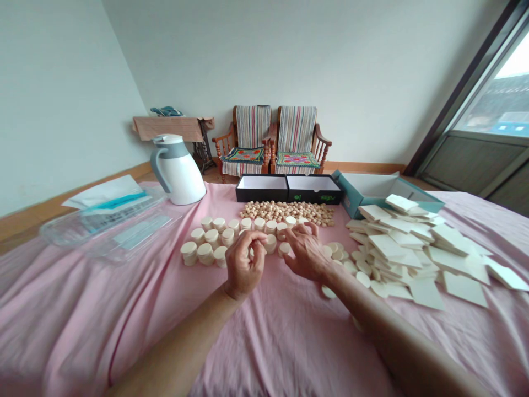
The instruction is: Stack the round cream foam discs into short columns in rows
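My left hand (247, 263) is curled, with thumb and fingers drawn together in front of the round disc stacks (205, 252); whatever may be inside the fingers is hidden. My right hand (306, 251) reaches over the right end of the stacks with its fingers apart, close to a short stack (284, 249). The pale, wood-coloured discs stand in several rows of small stacks. Loose discs (363, 266) lie scattered right of my right hand. Behind the stacks spreads a bed of small, rounded wooden pieces (285, 211).
A heap of square pale tiles (399, 242) lies at right, against a teal box (351, 196). Two black boxes (261, 194) stand behind the wooden pieces. At left are a white-and-grey jug (184, 173) and clear plastic packaging (136, 234). A pink cloth (173, 320) covers the table.
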`<state>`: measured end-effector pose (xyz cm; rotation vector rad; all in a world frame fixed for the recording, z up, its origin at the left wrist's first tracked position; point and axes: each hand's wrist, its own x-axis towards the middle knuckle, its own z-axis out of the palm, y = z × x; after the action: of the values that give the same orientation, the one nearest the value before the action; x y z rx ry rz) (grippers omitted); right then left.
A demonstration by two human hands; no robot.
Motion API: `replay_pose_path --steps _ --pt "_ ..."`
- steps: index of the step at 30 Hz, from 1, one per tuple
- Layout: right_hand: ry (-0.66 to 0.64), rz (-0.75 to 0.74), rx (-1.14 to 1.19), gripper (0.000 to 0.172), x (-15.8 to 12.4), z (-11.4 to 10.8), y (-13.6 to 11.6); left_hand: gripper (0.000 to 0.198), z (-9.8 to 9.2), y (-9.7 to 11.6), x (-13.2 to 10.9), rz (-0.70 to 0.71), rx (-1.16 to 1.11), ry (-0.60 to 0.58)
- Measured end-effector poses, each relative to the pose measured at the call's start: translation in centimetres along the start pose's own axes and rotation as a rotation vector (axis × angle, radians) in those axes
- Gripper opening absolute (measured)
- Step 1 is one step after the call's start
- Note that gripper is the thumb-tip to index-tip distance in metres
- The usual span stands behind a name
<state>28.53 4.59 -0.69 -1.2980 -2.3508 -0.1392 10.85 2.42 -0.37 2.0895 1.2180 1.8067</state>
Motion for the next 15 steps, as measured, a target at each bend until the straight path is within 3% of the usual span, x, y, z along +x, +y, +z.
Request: replay_pose_path --steps 9,15 --pt "0.006 -0.009 0.042 0.033 0.2 -0.3 -0.5 0.015 0.0 -0.1 -0.1 -0.013 0.007 -0.009" --pt "0.059 0.049 0.114 0.022 0.1 -2.8 0.5 0.014 0.0 -0.4 -0.2 -0.016 0.006 -0.013"
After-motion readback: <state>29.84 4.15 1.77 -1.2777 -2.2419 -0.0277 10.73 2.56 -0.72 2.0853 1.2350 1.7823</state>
